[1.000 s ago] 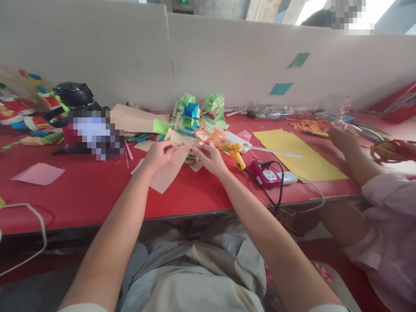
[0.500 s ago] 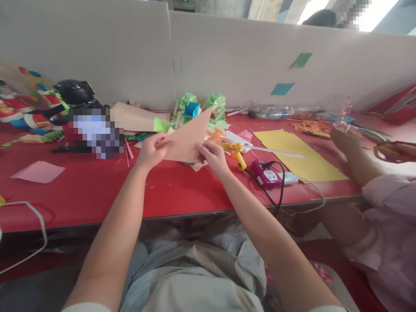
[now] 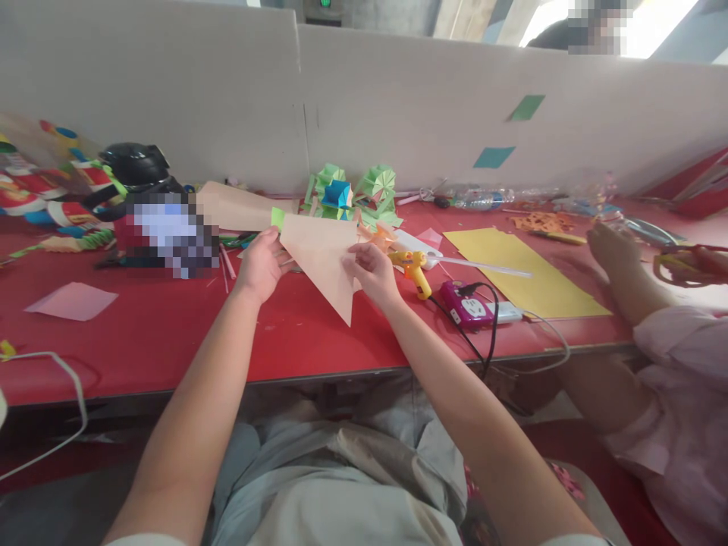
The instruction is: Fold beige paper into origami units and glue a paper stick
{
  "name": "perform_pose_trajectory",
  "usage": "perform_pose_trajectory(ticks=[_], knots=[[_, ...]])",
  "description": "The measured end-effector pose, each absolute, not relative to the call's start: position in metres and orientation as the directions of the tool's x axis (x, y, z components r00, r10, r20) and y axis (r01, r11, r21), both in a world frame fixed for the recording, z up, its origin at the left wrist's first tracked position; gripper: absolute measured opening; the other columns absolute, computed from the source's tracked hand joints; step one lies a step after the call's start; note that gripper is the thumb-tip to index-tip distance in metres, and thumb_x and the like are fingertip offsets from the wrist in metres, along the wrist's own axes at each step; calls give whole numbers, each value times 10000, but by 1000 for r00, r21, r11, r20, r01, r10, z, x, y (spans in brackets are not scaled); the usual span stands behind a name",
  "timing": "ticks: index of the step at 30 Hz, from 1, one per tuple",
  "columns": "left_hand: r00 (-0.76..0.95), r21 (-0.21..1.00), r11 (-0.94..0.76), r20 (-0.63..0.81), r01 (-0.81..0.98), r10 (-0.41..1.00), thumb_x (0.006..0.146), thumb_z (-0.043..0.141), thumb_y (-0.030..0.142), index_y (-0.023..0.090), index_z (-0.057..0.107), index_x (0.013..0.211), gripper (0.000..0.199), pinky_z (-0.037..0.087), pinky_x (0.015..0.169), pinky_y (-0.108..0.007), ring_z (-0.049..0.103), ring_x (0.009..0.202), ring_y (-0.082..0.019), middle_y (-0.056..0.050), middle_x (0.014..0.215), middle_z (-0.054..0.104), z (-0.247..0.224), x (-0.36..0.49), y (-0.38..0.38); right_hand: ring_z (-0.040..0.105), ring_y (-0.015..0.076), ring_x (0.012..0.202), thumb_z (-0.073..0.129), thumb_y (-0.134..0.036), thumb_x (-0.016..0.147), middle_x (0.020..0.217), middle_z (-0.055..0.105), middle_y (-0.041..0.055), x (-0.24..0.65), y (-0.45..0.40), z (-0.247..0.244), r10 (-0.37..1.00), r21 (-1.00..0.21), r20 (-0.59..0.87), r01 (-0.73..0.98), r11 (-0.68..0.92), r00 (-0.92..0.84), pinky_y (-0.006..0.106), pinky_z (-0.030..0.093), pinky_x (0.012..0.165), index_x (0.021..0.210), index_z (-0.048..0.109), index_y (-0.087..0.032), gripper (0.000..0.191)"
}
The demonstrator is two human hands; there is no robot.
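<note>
A folded tan sheet of paper [image 3: 327, 250], triangular with its tip hanging down, is held up over the red table. My right hand [image 3: 372, 273] pinches it at its right edge between thumb and fingers. My left hand [image 3: 262, 267] is beside the paper's left edge, fingers apart; whether a fingertip touches the paper is unclear. Behind the paper stand green folded-paper shapes [image 3: 378, 184] and a blue paper piece [image 3: 337, 196]. A small bright green paper [image 3: 277, 218] shows just above my left hand. To the right of my right hand lies a yellow glue gun [image 3: 418, 274].
A purple power strip [image 3: 469, 305] with cables sits near the front edge. Yellow paper [image 3: 528, 269] lies to the right, pink paper [image 3: 73, 302] to the left. A co-worker's arm [image 3: 622, 262] rests on the table at right. A white partition [image 3: 398, 98] stands behind.
The tan paper has turned over, its point now directed downward instead of up to the right. My left hand has loosened from its pinch, while my right hand keeps hold.
</note>
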State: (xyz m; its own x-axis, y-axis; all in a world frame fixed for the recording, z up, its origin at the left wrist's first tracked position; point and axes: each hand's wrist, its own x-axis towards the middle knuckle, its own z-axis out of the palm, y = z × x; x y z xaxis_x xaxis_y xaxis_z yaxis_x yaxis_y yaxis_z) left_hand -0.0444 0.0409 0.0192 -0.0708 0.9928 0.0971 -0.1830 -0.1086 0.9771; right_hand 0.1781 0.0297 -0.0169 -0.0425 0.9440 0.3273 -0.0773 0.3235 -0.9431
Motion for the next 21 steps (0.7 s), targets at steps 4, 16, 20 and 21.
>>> perform_pose_trajectory(ticks=[4,16,20,21], knots=[[-30,989,-116,114,-89,993,679,809,369,178,614,1116,515,608,805,-410,719,963,-277,-103,1037,747,18,-35,34,683,186,834,789,-456,719,886,708,8,178,32,-20,961,-949,270,-185,256,-53,330,564,752,1168,512,-270,560],[50,981,-178,182,-77,982,611,887,353,154,720,956,432,609,884,-486,729,987,-307,-85,934,778,16,-49,32,709,207,812,788,-473,699,898,759,35,183,30,-13,974,-960,172,-249,131,-150,345,574,767,984,686,-231,388],[70,982,-149,158,-119,985,623,842,284,173,743,874,291,605,895,-480,719,1032,-304,-79,953,778,18,-55,31,702,203,841,751,-432,706,919,741,34,185,32,-13,982,-964,134,-245,99,-131,320,564,731,1001,660,-232,368],[83,981,-147,158,-125,984,619,820,249,173,750,829,234,600,906,-477,713,1054,-309,-86,970,779,18,-55,31,704,207,854,734,-429,715,922,736,35,185,32,-13,982,-964,140,-245,105,-128,325,564,737,987,649,-230,347]])
